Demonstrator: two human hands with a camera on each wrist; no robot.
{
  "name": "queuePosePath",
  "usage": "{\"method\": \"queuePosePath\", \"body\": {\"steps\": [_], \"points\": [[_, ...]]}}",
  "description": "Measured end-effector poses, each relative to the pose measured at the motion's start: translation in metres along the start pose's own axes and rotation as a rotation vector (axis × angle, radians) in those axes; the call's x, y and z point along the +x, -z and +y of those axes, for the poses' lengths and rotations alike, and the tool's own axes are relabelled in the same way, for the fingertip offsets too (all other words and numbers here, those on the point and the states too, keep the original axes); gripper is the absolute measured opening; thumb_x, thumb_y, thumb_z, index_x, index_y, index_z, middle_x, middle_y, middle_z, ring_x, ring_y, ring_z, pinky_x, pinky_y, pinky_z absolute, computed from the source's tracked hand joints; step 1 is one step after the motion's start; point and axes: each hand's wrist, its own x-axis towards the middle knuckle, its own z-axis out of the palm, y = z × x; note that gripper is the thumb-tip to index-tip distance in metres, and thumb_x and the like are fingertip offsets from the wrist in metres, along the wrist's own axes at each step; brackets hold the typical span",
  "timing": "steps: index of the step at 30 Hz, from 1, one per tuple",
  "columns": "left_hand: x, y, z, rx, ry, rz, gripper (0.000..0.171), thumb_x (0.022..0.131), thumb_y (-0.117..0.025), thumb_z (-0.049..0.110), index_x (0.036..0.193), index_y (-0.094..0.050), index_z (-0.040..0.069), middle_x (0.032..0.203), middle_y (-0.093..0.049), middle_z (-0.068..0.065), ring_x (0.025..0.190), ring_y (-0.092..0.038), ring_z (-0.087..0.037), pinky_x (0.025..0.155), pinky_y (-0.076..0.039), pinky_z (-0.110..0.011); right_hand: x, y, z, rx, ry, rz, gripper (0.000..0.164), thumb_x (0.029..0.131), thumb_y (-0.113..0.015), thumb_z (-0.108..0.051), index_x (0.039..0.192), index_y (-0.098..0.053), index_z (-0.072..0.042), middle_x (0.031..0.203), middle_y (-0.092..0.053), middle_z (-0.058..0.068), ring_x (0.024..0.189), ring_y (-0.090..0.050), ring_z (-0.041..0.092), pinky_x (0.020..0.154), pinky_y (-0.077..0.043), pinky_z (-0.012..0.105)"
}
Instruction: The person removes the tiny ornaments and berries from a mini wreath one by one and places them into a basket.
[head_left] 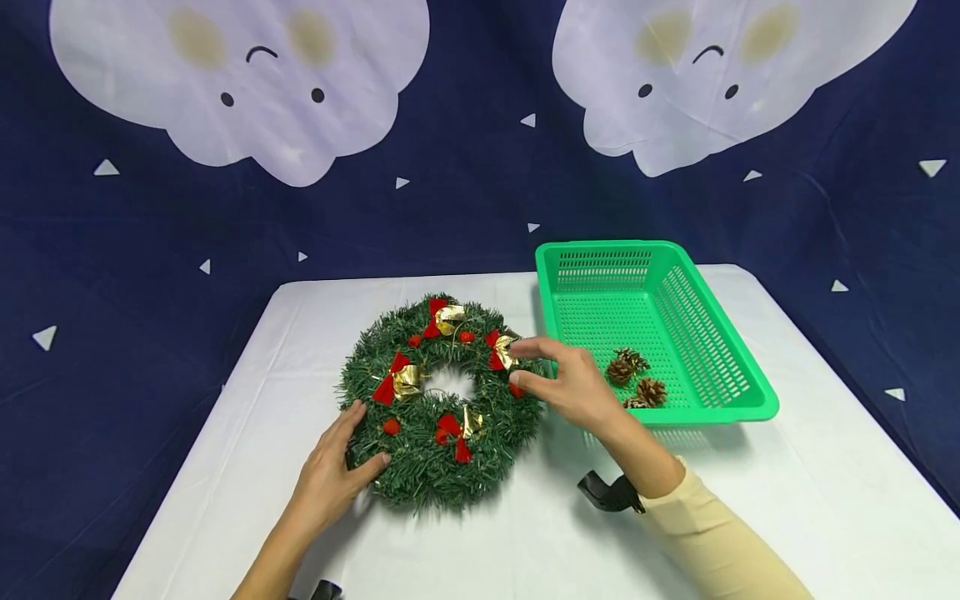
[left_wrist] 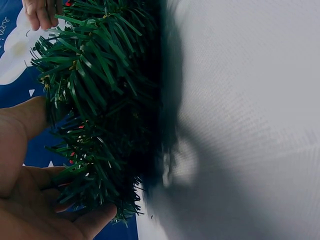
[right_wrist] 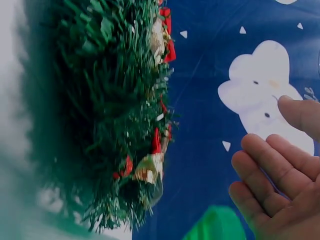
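Observation:
A green Christmas wreath (head_left: pixel 427 475) lies on the white-covered table, dressed with red-and-gold bows (head_left: pixel 405 381) and red berries (head_left: pixel 391 427). My left hand (head_left: pixel 330 471) rests against its left outer edge, thumb and fingers spread and touching the greenery. In the left wrist view, some fingertips (left_wrist: pixel 102 220) lie along the wreath's side. My right hand (head_left: pixel 573 387) hovers over the wreath's right side, near a bow (head_left: pixel 503 350). Its thumb and fingers stand apart with nothing between them; the right wrist view shows that hand (right_wrist: pixel 280 185) away from the greenery.
Right of the wreath stands a green plastic basket (head_left: pixel 720 325) with slotted walls. Several pine cones (head_left: pixel 651 390) lie in its near left part. A dark blue cloth (head_left: pixel 465 225) with white clouds hangs behind the table (head_left: pixel 225 500). Black wrist straps (head_left: pixel 611 492) are partly visible.

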Motion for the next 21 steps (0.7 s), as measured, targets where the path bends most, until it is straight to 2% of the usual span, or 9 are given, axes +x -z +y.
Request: {"method": "queuePosePath", "body": {"steps": [12, 21], "points": [[0.000, 0.000, 0.000, -0.002, 0.005, -0.005, 0.080, 0.084, -0.069, 0.032, 0.148, -0.029, 0.007, 0.157, -0.024, -0.013, 0.140, -0.025, -0.042, 0.107, -0.025, -0.067, -0.001, -0.024, -0.012, 0.014, 0.091, -0.040, 0.036, 0.082, -0.073, -0.023, 0.116, -0.065, -0.017, 0.118, -0.068, -0.001, 0.119, -0.058, 0.022, 0.101, -0.046, 0.049], [0.000, 0.001, 0.001, 0.000, 0.008, -0.010, 0.079, 0.085, -0.069, 0.033, 0.148, -0.028, 0.007, 0.157, -0.024, -0.013, 0.140, -0.025, -0.042, 0.107, -0.025, -0.067, -0.004, -0.044, -0.016, -0.003, 0.097, -0.105, 0.034, 0.083, -0.071, -0.025, 0.116, -0.065, -0.020, 0.111, -0.070, -0.006, 0.119, -0.058, 0.020, 0.100, -0.046, 0.047]]}}
